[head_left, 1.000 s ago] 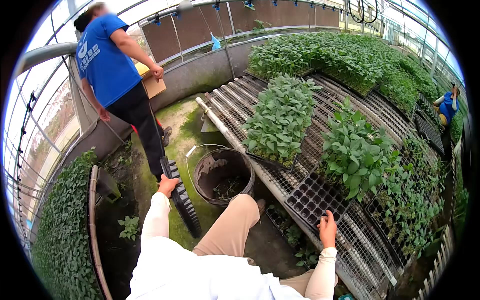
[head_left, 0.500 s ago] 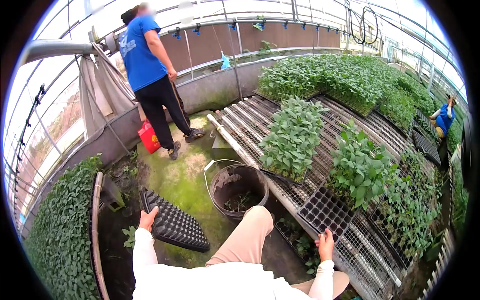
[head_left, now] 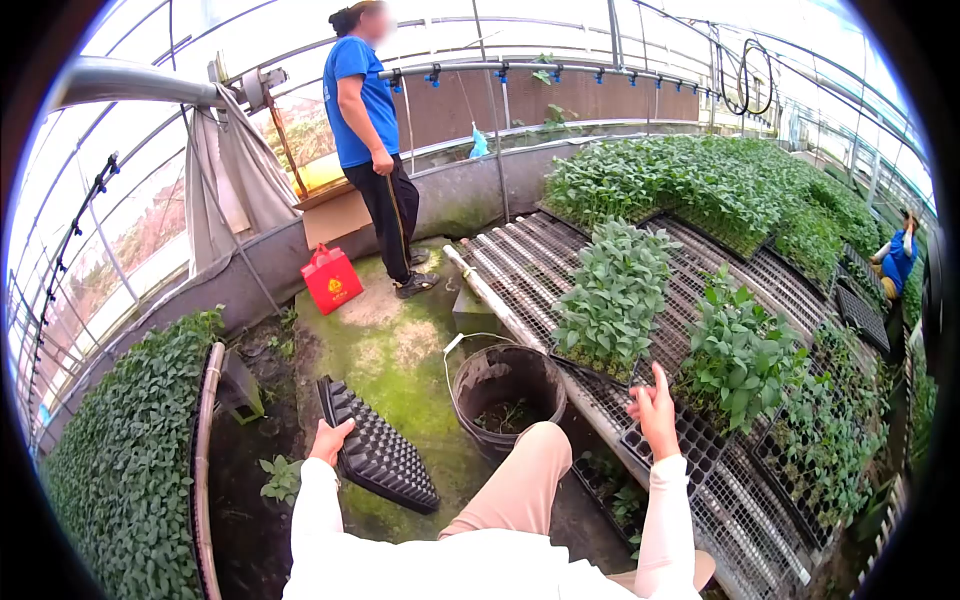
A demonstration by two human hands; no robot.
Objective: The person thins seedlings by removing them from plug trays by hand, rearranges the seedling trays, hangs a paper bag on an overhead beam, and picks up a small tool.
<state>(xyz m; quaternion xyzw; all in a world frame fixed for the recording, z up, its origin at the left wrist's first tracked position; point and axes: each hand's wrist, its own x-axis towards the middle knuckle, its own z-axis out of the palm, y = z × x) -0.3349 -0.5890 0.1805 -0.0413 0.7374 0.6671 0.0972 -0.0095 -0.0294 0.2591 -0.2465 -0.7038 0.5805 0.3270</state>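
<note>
Tray point(head_left: 382, 445) edge seemingly clear of bucket point(head_left: 505, 375)

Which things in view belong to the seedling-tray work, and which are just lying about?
Likely part of the job:
black plastic cell tray, gripped by the left hand
black tray with bare cells and leafy green seedlings, by the right hand
pale-slatted, mesh-topped bench
perhaps the dark round bucket

Apparently just lying about:
red bag with yellow emblem
brown cardboard

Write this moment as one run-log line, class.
left hand: holding black tray | right hand: near cell tray, contact unclear | bucket: standing beside bench
</note>
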